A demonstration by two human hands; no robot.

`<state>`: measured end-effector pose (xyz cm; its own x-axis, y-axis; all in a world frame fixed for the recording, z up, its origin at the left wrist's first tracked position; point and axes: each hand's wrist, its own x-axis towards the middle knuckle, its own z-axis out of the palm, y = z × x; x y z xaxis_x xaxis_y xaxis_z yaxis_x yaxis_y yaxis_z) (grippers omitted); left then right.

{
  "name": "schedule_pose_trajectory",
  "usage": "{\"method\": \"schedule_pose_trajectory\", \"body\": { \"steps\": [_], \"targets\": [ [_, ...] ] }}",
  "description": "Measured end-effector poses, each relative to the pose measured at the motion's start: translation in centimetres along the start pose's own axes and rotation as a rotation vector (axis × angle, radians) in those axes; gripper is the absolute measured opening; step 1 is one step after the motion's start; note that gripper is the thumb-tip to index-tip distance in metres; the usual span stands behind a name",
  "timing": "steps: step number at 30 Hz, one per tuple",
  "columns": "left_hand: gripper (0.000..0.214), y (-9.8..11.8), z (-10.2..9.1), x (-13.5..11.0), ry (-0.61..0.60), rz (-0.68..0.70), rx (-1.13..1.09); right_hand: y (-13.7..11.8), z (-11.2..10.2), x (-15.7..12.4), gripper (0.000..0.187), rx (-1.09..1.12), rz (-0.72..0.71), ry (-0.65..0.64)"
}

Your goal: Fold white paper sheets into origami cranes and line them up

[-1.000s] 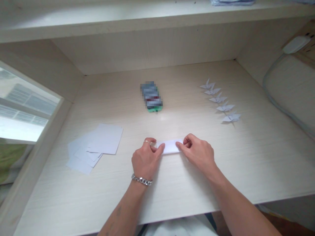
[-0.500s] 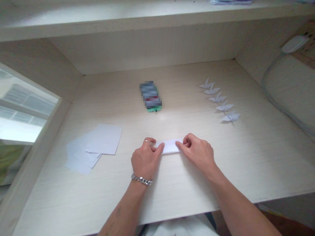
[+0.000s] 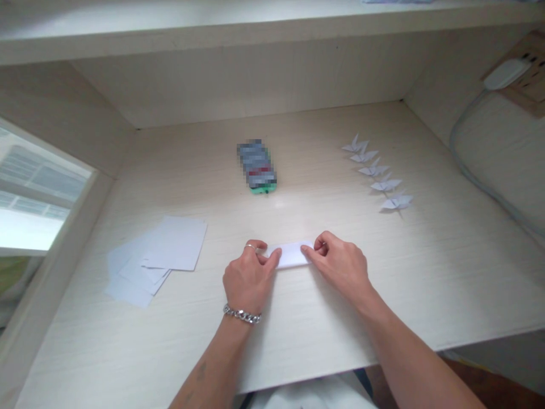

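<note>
White folded paper strip (image 3: 292,255): the left hand (image 3: 250,279) pinches the left end, the right hand (image 3: 342,262) the right end, the strip lying flat between them. Grip and strip are unchanged over the last second; the fold is apparently held, not advanced. Loose white paper sheets (image 3: 177,243) lie left of the left hand; beyond the right, five white folded-paper birds (image 3: 374,170); beyond the left, a green-edged rectangular device (image 3: 258,166).

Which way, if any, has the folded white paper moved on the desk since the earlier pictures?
No, none that shows: against the green-edged device on the desk, the folded white paper keeps its place; the whole view has merely shifted slightly.
</note>
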<state>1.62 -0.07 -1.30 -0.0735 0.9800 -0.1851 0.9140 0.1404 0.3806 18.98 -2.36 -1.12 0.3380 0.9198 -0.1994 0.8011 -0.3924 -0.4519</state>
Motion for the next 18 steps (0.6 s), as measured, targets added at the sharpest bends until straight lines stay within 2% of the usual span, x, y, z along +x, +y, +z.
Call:
{"method": "schedule_pose_trajectory", "body": {
  "steps": [18],
  "targets": [
    [0.029,0.28,-0.2,0.08,-0.016,-0.01,0.002,0.12,0.16,0.15,0.025,-0.004,-0.006,0.0]
  ]
}}
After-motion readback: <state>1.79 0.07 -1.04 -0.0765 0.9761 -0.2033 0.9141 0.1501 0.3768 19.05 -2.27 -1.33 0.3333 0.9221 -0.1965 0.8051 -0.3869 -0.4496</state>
